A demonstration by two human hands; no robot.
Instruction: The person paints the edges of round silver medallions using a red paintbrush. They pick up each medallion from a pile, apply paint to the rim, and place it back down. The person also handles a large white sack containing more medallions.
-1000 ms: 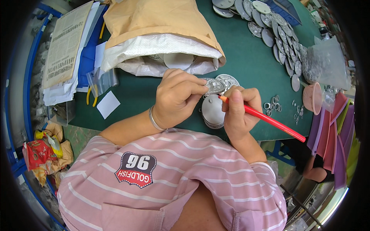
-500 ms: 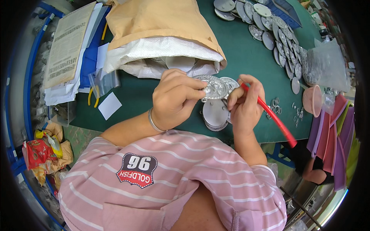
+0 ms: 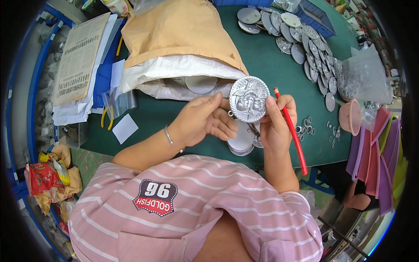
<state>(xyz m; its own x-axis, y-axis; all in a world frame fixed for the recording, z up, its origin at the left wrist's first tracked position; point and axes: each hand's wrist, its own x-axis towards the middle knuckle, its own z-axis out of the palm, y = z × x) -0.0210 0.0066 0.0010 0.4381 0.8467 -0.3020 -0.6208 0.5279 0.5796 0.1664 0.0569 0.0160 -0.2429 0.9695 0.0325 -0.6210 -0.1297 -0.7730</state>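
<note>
A round silver medallion [image 3: 248,99] with a raised relief and a rope-like rim is upright between the thumb and fingers of my right hand [image 3: 280,124]. The same hand also keeps a slim red stick-like tool [image 3: 295,139], slanting down to the right. Just left of the medallion, my left hand [image 3: 204,120] has its fingers apart and grips nothing. Below the medallion lies a small pile of silver discs [image 3: 240,142], partly covered by my hands. A paper sack with white lining [image 3: 148,72] gapes behind my left hand, with a plain disc [image 3: 200,84] inside its mouth.
Many silver medallions [image 3: 314,52] trail along the far right of the green table [image 3: 270,56], beside a blue bin [image 3: 316,17]. Metal rings [image 3: 307,127], a pink cup [image 3: 350,117] and a clear bag [image 3: 364,74] stand rightward. Papers [image 3: 80,56] and yellow-handled pliers [image 3: 104,118] lie left.
My left hand has let go of the medallions and opened, moving slightly down. My right hand now holds one medallion up, its relief turned into view, and the red tool has swung steeper.
</note>
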